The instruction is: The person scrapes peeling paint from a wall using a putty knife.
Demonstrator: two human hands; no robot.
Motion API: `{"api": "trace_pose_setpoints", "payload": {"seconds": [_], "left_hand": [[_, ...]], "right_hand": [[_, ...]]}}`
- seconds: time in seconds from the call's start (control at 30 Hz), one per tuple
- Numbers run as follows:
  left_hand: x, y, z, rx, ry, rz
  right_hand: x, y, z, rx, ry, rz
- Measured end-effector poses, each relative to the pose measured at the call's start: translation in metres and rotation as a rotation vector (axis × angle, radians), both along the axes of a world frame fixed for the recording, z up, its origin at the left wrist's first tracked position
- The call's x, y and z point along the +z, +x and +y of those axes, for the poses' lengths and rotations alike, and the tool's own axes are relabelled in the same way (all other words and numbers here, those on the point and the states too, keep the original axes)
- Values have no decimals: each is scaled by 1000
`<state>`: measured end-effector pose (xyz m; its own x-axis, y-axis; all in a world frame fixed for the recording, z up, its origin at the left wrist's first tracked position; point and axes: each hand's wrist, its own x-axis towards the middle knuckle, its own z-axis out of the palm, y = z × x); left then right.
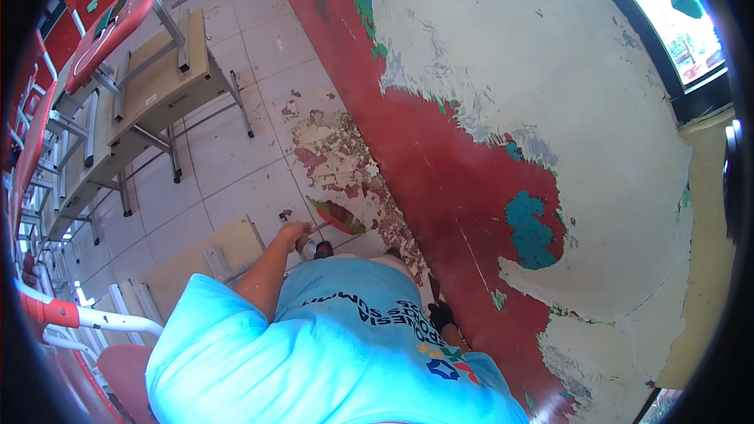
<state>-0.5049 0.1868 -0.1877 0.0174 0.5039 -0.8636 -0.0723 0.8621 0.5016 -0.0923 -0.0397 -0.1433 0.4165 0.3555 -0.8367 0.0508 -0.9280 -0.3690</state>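
Low in front of me, my left hand (294,237) is closed around the pale handle of a tool with a green and red fan-shaped head (338,217); its exact kind is unclear. The head is at the edge of a heap of paint flakes and plaster crumbs (334,145) on the tiles. My right hand (442,316), in a black glove, is close to the foot of the wall. It grips a dark, narrow tool (434,289) that points away from me; its kind is too small to make out. My shirt hides part of the floor between my hands.
The peeling wall (463,188), red below and off-white above, runs along my right, with a window (675,23) above it. At left stand wooden desks (161,82) with red chairs (114,27) stacked on them. Another chair's white metal frame (118,320) is close by my left side.
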Motion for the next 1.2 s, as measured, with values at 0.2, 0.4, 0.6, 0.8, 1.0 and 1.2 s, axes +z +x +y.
{"api": "trace_pose_setpoints", "payload": {"seconds": [0.2,0.4,0.6,0.8,1.0,1.2], "left_hand": [[46,6,15,103,7,97],[31,18,6,173,48,165],[55,47,-2,254,38,227],[57,44,-21,341,108,305],[100,28,-32,457,170,344],[106,24,-7,347,185,293]], "right_hand": [[-119,79,-77,-136,-148,336],[-110,119,-15,-63,-94,368],[-60,99,118,79,-28,337],[-60,118,161,161,-25,395],[-74,141,146,211,-174,330],[-57,134,146,185,-181,307]]}}
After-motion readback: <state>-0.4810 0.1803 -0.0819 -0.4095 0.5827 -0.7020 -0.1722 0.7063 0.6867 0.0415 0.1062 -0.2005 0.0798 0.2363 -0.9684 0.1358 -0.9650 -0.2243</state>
